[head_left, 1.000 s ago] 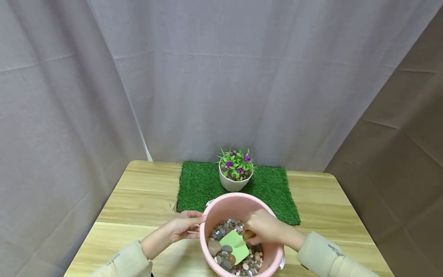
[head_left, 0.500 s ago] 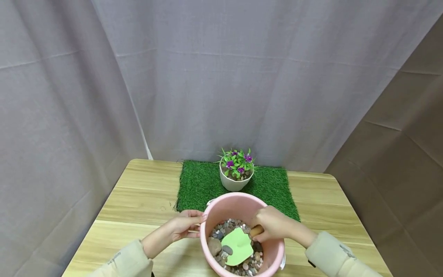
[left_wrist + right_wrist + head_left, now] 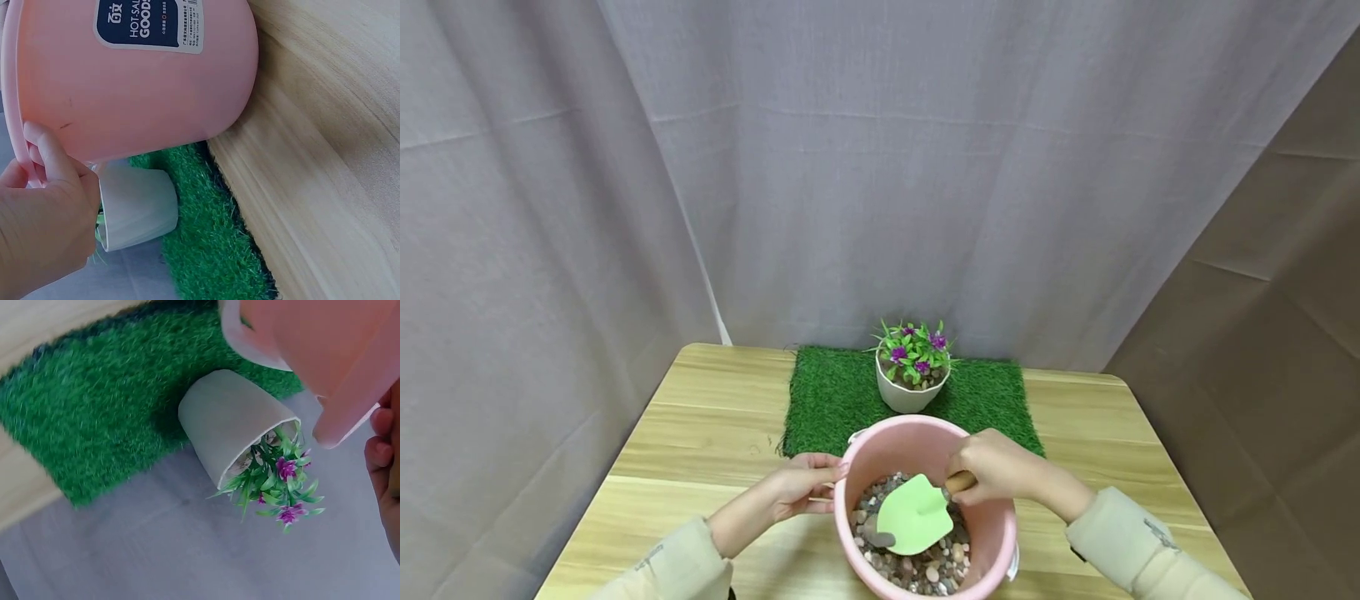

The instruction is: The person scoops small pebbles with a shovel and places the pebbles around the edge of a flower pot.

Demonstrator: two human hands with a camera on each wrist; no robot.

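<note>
In the head view, a pink bucket (image 3: 844, 533) holding pebbles (image 3: 917, 573) of mixed sizes stands at the table's front. My left hand (image 3: 801, 486) pinches its left rim between thumb and fingers, also plain in the left wrist view. Over the bucket's right side, my right hand (image 3: 996, 468) grips the wooden handle (image 3: 960, 482) of a small trowel. The trowel's light green blade (image 3: 917, 512) points left above the pebbles inside the bucket. A dark grey stone (image 3: 880, 538) shows at the blade's lower left edge; whether it rests on the blade I cannot tell.
Just behind the bucket, a white flowerpot (image 3: 910, 395) with purple flowers sits on a green artificial grass mat (image 3: 831, 400). The wooden table (image 3: 722, 417) extends to both sides. Grey curtains (image 3: 880, 208) hang behind it. White handle fittings (image 3: 1013, 563) stick out from the bucket.
My right hand has lifted the trowel up and slightly right. Its blade now sits higher above the pebbles, showing more of its face. The left hand stays on the rim.
</note>
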